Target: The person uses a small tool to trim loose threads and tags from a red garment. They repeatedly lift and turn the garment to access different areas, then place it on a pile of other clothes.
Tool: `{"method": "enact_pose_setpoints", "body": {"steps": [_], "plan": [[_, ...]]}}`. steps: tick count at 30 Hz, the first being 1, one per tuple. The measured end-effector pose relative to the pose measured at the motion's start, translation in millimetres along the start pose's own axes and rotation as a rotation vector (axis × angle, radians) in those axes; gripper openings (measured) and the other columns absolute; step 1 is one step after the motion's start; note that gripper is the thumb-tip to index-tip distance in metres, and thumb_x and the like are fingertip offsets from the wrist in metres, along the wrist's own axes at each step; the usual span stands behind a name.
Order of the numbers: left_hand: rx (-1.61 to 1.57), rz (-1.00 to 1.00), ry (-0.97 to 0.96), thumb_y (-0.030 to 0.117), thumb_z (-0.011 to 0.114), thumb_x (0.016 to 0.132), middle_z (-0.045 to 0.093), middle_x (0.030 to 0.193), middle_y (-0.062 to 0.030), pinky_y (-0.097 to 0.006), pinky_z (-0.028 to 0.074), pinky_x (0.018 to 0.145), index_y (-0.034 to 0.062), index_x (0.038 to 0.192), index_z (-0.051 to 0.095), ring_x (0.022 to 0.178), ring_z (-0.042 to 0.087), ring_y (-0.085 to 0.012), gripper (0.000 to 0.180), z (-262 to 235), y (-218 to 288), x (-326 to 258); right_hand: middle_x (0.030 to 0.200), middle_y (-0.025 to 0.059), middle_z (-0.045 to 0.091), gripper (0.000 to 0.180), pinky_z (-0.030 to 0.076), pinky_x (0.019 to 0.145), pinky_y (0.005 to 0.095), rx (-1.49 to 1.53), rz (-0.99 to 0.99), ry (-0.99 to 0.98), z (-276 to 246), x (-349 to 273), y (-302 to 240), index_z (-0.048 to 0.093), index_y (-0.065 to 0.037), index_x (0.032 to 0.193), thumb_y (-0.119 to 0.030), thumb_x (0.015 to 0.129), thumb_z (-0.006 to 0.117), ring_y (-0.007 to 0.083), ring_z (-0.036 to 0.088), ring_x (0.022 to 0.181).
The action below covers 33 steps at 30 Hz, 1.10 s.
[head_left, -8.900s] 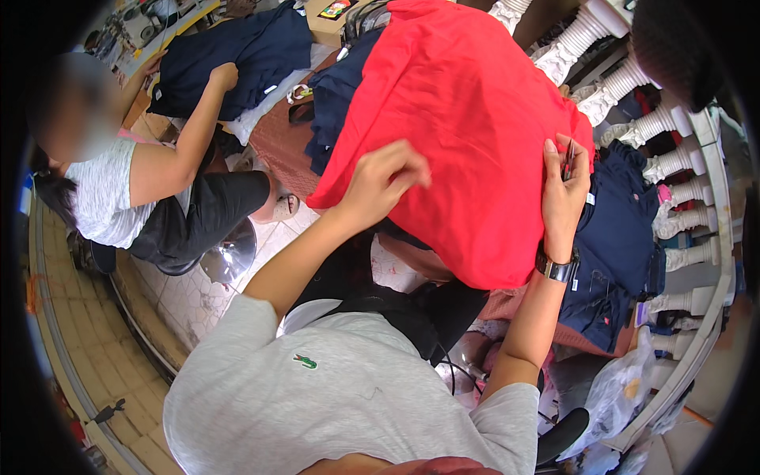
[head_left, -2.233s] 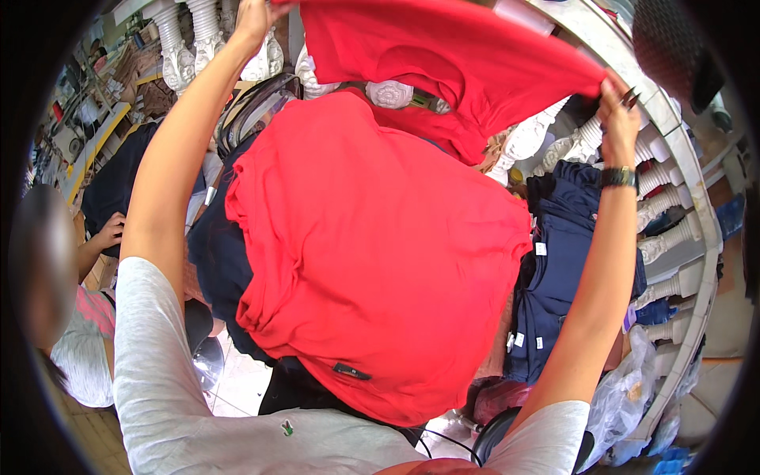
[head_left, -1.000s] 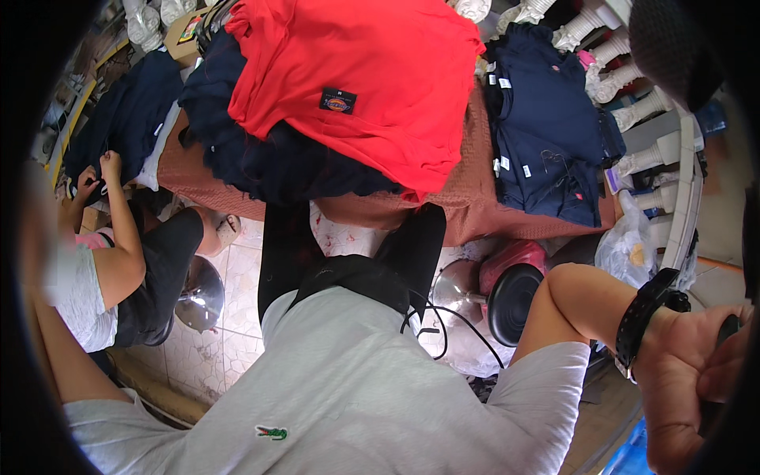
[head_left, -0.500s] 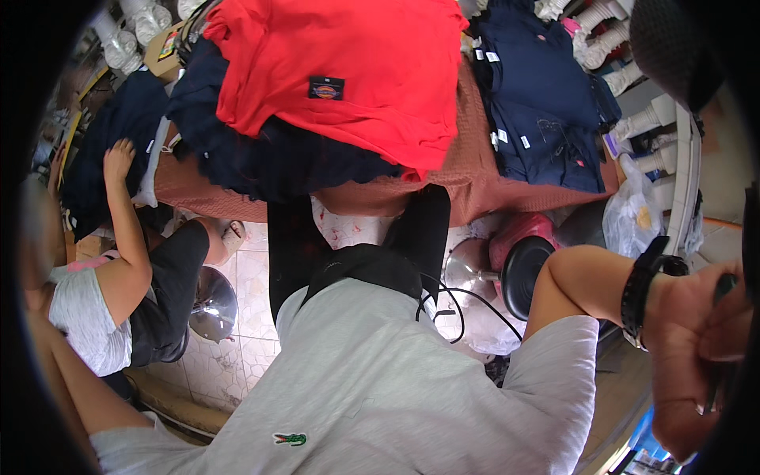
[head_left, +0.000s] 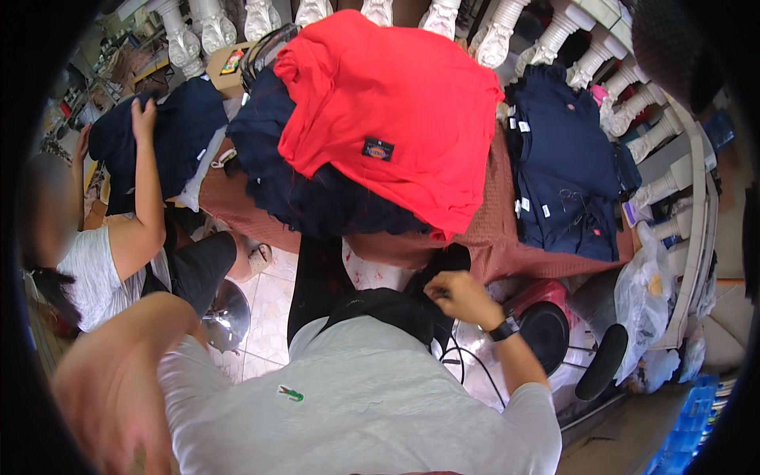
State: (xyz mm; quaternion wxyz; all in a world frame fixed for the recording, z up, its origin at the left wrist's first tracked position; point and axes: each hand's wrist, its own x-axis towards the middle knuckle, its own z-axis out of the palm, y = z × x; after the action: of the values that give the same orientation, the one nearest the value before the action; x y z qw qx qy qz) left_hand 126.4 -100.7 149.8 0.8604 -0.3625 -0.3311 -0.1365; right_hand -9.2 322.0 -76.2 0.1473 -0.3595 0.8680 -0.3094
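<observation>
Over my lap, close to the table edge, my right hand (head_left: 463,297) has its fingers curled, and whatever they may hold is hidden. A dark wristwatch (head_left: 504,328) is on that wrist. My left arm is bent up at the lower left; the left hand (head_left: 119,419) is smeared by motion and its fingers cannot be made out. In front of me, a red shirt (head_left: 404,103) lies on a heap of dark navy garments (head_left: 317,202). To the right sits a flat stack of navy garments (head_left: 566,158) with small white tags.
A brown cloth (head_left: 499,214) covers the table. At the left a seated person (head_left: 111,261) handles navy cloth (head_left: 178,119). White balusters (head_left: 182,39) run behind. On the right are a clear plastic bag (head_left: 645,293), a black round stool seat (head_left: 544,334) and a blue crate (head_left: 685,427).
My right hand has come down from the far right edge to over my lap. My left arm has lifted into view. The view has shifted, and the other person now has both hands on the cloth.
</observation>
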Motion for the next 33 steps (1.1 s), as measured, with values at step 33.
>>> {"method": "enact_pose_setpoints", "body": {"steps": [33], "plan": [[-0.827, -2.164, -1.747, 0.049, 0.049, 0.103, 0.064, 0.131, -0.0181, -0.037, 0.043, 0.105, 0.0061, 0.132, 0.064, 0.122, 0.059, -0.0287, 0.054, -33, 262, -320, 0.093, 0.0165, 0.066, 0.025, 0.054, 0.074, 0.0427, 0.090, 0.186, 0.186, 83, -54, 65, 0.062, -0.002, 0.098, 0.010, 0.076, 0.059, 0.0371, 0.068, 0.088]]}}
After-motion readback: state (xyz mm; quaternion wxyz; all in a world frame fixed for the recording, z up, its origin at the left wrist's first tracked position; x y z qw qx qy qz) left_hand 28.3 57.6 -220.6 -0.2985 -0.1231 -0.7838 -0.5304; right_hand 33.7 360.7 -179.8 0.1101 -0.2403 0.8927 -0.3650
